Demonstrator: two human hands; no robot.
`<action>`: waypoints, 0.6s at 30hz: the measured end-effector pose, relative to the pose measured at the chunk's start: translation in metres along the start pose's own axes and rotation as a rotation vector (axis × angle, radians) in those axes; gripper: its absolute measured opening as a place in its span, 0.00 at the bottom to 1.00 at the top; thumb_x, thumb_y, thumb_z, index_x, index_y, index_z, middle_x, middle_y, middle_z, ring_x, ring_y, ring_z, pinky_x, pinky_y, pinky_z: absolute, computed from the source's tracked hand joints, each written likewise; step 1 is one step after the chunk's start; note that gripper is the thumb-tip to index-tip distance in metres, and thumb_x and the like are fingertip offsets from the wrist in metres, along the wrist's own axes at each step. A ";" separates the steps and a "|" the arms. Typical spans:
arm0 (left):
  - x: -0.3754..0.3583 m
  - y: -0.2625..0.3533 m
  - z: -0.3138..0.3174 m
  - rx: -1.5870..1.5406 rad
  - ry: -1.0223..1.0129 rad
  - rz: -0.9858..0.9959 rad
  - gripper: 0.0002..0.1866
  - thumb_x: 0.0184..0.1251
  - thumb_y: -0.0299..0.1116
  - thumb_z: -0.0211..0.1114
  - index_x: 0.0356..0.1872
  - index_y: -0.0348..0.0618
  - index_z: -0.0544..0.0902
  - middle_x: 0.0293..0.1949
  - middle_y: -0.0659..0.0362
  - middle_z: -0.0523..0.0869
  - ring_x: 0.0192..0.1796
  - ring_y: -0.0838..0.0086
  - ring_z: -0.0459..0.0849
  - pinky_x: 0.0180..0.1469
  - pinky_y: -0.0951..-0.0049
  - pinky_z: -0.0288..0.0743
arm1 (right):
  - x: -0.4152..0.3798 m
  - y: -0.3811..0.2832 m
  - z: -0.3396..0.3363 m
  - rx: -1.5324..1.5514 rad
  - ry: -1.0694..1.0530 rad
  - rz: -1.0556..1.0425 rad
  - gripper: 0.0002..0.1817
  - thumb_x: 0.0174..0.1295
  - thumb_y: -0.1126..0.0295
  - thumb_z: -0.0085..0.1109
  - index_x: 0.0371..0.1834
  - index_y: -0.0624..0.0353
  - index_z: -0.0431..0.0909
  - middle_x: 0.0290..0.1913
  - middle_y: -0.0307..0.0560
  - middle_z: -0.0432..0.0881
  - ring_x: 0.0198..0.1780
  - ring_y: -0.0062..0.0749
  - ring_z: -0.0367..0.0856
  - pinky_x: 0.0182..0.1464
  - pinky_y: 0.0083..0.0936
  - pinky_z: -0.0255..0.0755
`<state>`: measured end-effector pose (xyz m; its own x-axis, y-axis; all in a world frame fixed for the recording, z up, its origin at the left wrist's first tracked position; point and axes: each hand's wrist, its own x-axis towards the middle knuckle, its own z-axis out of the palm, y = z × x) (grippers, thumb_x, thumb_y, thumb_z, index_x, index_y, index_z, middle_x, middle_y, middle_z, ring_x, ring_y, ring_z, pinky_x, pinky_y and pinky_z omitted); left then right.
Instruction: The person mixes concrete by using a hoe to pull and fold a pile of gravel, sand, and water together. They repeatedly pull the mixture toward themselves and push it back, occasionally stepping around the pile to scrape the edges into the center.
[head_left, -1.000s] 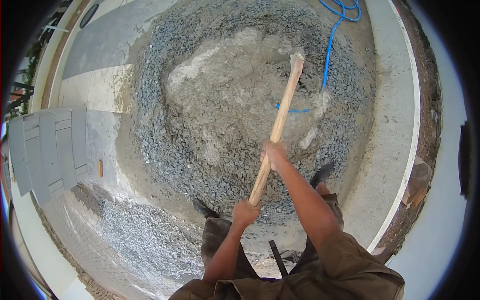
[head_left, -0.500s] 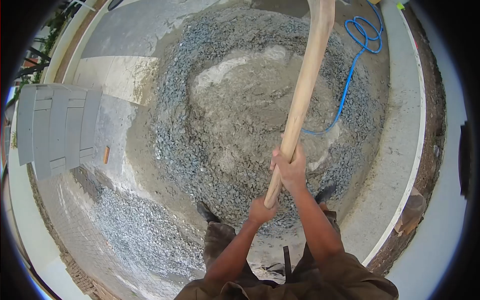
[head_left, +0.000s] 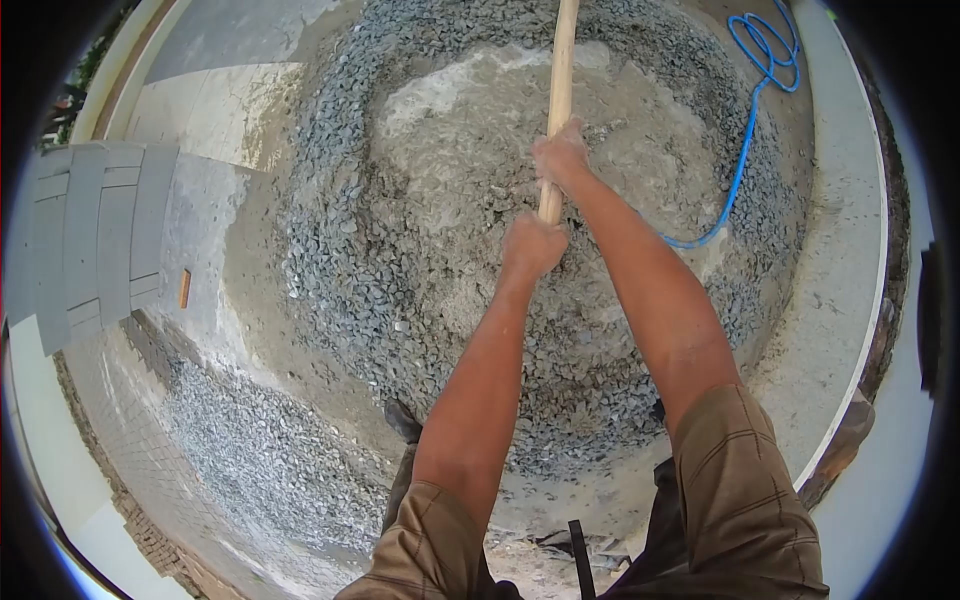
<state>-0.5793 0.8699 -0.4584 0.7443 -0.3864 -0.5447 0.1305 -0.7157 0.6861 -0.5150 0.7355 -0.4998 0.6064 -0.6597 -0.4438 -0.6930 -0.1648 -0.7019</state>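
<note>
A long wooden tool handle (head_left: pixel 562 70) runs away from me and leaves the top of the view, so its working end is hidden. My left hand (head_left: pixel 533 245) is wrapped round the near end of the handle. Farther up the shaft, my right hand (head_left: pixel 563 155) also has its fingers closed around it. Both arms reach forward over a ring of grey gravel (head_left: pixel 335 200) with wet, sandy grey mix (head_left: pixel 450 170) in its middle.
A blue hose (head_left: pixel 740 165) curves in from the upper right onto the heap. Another gravel pile (head_left: pixel 270 450) lies at lower left, near grey boards (head_left: pixel 85 235) and a small brick-coloured piece (head_left: pixel 185 288). A pale low kerb (head_left: pixel 850 250) borders the right side. My boot (head_left: pixel 403 420) stands at the gravel's edge.
Both hands and the handle have moved forward, away from my body, and my arms are now stretched out. The handle's far part has swung left in view.
</note>
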 end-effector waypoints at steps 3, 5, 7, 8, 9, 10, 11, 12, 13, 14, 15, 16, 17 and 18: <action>-0.067 -0.010 -0.004 0.017 -0.033 -0.023 0.25 0.55 0.44 0.66 0.41 0.26 0.82 0.35 0.35 0.85 0.43 0.43 0.86 0.48 0.53 0.79 | -0.079 -0.005 -0.031 0.318 -0.070 0.108 0.31 0.58 0.74 0.65 0.59 0.66 0.56 0.32 0.47 0.77 0.23 0.34 0.79 0.23 0.32 0.79; -0.141 -0.029 0.014 0.043 -0.063 -0.154 0.23 0.56 0.44 0.66 0.41 0.29 0.83 0.36 0.35 0.86 0.43 0.41 0.85 0.49 0.51 0.79 | -0.104 0.005 -0.049 0.558 -0.200 0.204 0.22 0.59 0.74 0.65 0.52 0.64 0.63 0.28 0.43 0.75 0.20 0.29 0.76 0.19 0.29 0.76; -0.218 -0.071 0.041 0.071 -0.072 -0.249 0.21 0.59 0.46 0.67 0.40 0.35 0.85 0.34 0.38 0.86 0.41 0.43 0.86 0.46 0.51 0.80 | -0.110 0.029 -0.046 0.781 -0.317 0.280 0.14 0.60 0.72 0.66 0.43 0.62 0.71 0.24 0.40 0.73 0.18 0.26 0.74 0.16 0.27 0.71; -0.255 -0.102 0.057 0.068 -0.070 -0.260 0.21 0.60 0.47 0.67 0.40 0.36 0.85 0.31 0.40 0.87 0.38 0.44 0.87 0.43 0.51 0.81 | -0.132 0.036 -0.046 0.829 -0.350 0.343 0.11 0.60 0.71 0.67 0.38 0.62 0.74 0.23 0.40 0.73 0.17 0.25 0.72 0.15 0.25 0.68; -0.284 -0.133 0.067 0.014 -0.090 -0.286 0.21 0.60 0.47 0.68 0.40 0.37 0.85 0.29 0.41 0.87 0.36 0.44 0.87 0.40 0.52 0.81 | -0.165 0.054 -0.035 0.786 -0.321 0.366 0.10 0.60 0.71 0.67 0.36 0.61 0.73 0.22 0.39 0.72 0.16 0.24 0.72 0.15 0.24 0.67; -0.315 -0.160 0.076 0.008 -0.141 -0.302 0.20 0.60 0.46 0.68 0.39 0.37 0.85 0.30 0.41 0.87 0.37 0.45 0.87 0.40 0.52 0.81 | -0.198 0.073 -0.024 0.738 -0.291 0.373 0.10 0.60 0.71 0.67 0.34 0.59 0.73 0.21 0.38 0.72 0.16 0.24 0.71 0.15 0.24 0.66; -0.338 -0.181 0.080 0.004 -0.183 -0.312 0.19 0.60 0.45 0.68 0.39 0.37 0.84 0.32 0.41 0.87 0.39 0.46 0.87 0.41 0.53 0.81 | -0.230 0.084 -0.020 0.754 -0.274 0.370 0.10 0.60 0.73 0.66 0.31 0.58 0.71 0.22 0.39 0.72 0.15 0.24 0.72 0.15 0.24 0.67; -0.366 -0.194 0.077 -0.022 -0.183 -0.299 0.18 0.60 0.43 0.69 0.38 0.36 0.84 0.32 0.41 0.87 0.38 0.48 0.88 0.40 0.56 0.81 | -0.262 0.087 -0.020 0.758 -0.267 0.402 0.10 0.59 0.74 0.66 0.32 0.59 0.71 0.22 0.40 0.73 0.15 0.25 0.72 0.15 0.25 0.67; -0.380 -0.202 0.074 -0.048 -0.187 -0.287 0.17 0.59 0.42 0.71 0.37 0.35 0.84 0.31 0.41 0.87 0.38 0.50 0.88 0.40 0.58 0.80 | -0.286 0.085 -0.024 0.759 -0.257 0.436 0.10 0.59 0.75 0.65 0.34 0.59 0.70 0.23 0.40 0.74 0.15 0.25 0.72 0.16 0.25 0.68; -0.380 -0.209 0.070 -0.043 -0.169 -0.202 0.16 0.59 0.41 0.71 0.38 0.36 0.84 0.31 0.43 0.86 0.38 0.51 0.88 0.39 0.59 0.80 | -0.300 0.082 -0.029 0.793 -0.263 0.410 0.10 0.59 0.75 0.65 0.35 0.59 0.70 0.24 0.40 0.74 0.16 0.25 0.72 0.17 0.26 0.68; -0.382 -0.216 0.071 -0.045 -0.154 -0.124 0.16 0.59 0.40 0.72 0.38 0.37 0.84 0.31 0.44 0.86 0.37 0.51 0.88 0.39 0.60 0.80 | -0.316 0.078 -0.038 0.820 -0.272 0.390 0.10 0.59 0.76 0.64 0.36 0.60 0.70 0.24 0.40 0.74 0.16 0.24 0.72 0.18 0.26 0.69; -0.385 -0.222 0.071 -0.043 -0.136 -0.045 0.15 0.58 0.40 0.73 0.38 0.38 0.85 0.30 0.45 0.86 0.36 0.52 0.88 0.38 0.61 0.80 | -0.326 0.069 -0.048 0.852 -0.281 0.367 0.10 0.59 0.76 0.64 0.37 0.60 0.70 0.24 0.40 0.74 0.16 0.24 0.72 0.20 0.26 0.70; -0.360 -0.212 0.068 -0.115 -0.114 0.018 0.14 0.57 0.40 0.73 0.37 0.40 0.85 0.30 0.46 0.86 0.34 0.51 0.87 0.37 0.59 0.80 | -0.317 0.050 -0.060 0.812 -0.253 0.240 0.11 0.60 0.76 0.63 0.42 0.61 0.70 0.25 0.40 0.75 0.19 0.24 0.74 0.22 0.26 0.71; -0.318 -0.187 0.056 -0.188 -0.089 0.078 0.14 0.56 0.40 0.73 0.36 0.42 0.85 0.31 0.47 0.86 0.33 0.50 0.85 0.36 0.57 0.80 | -0.300 0.020 -0.076 0.769 -0.228 0.113 0.13 0.61 0.77 0.62 0.46 0.62 0.70 0.27 0.40 0.75 0.21 0.24 0.75 0.24 0.26 0.72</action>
<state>-0.8771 1.0938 -0.4405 0.6974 -0.4923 -0.5208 0.2005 -0.5637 0.8013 -0.7405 0.8747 -0.3381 0.6711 -0.4626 -0.5794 -0.3431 0.4989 -0.7958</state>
